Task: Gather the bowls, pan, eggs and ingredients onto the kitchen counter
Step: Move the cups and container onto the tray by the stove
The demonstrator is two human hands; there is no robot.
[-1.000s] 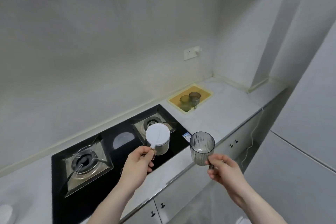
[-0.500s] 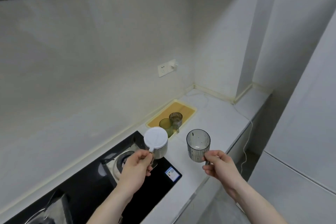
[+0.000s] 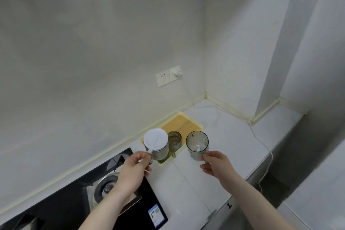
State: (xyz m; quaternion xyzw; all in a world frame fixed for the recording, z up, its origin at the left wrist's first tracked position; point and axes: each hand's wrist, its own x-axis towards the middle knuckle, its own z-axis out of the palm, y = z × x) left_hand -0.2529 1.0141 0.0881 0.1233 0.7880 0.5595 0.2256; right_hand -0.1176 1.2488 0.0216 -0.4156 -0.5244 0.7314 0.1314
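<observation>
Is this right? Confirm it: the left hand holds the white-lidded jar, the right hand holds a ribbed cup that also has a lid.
Not quite. In the head view the ribbed cup in the right hand is open-topped, with no lid. The left hand does hold the white-lidded jar.

- Yellow tray (image 3: 194, 124) stands against the wall at 12 o'clock, a ribbed cup (image 3: 174, 141) upright inside it
- White counter (image 3: 233, 136) open toward 2 o'clock; thin white cable (image 3: 261, 142) crosses it
- Black hob (image 3: 78, 203) with raised burner (image 3: 106, 187) occupies 8 o'clock
</observation>
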